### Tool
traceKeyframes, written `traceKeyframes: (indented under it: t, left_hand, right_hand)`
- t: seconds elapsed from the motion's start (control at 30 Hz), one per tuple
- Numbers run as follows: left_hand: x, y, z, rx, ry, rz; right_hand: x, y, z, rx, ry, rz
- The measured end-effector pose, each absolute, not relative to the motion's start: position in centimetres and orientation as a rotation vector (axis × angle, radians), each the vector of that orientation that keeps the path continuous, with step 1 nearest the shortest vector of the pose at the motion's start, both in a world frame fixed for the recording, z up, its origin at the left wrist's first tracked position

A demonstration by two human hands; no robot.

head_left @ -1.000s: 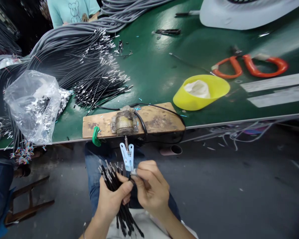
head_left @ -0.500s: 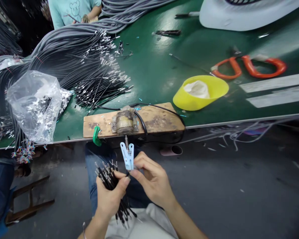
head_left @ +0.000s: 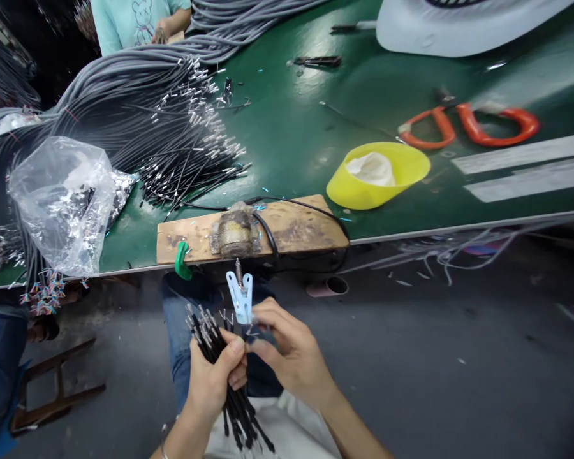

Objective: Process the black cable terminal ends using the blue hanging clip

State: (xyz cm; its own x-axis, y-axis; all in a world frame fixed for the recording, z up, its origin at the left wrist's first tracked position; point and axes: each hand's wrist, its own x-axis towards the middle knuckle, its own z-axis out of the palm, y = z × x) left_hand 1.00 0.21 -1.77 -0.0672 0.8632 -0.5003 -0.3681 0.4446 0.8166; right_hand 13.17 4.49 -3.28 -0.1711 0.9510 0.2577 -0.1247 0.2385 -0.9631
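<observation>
Black wire bundle (head_left: 220, 363) in left hand (head_left: 213, 382) grip; right hand (head_left: 287, 354) pinches clip (head_left: 240, 297) (wooden block (head_left: 296, 226) just beyond).

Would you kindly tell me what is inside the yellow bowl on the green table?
The yellow bowl holds a crumpled white lump, perhaps cloth or paper. Anything beneath the lump is covered.

Open floor lies right of the hands; ahead, the clamped wooden block (head_left: 287, 228) and blue clip (head_left: 240, 298) crowd close.
</observation>
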Motion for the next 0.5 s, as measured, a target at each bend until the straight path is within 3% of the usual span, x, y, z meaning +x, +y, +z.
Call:
traceKeyframes:
  t: [0.27,0.5]
  left_hand:
    - [0.2,1.6,-0.5,0.769,1.257,1.109]
    - [-0.5,1.4,-0.2,1.006,1.335,1.159]
  right_hand:
    - [12.7,5.4,-2.7,-0.462,-0.700,2.157]
    - [12.5,8.2,-1.9,-0.677,-0.573,2.109]
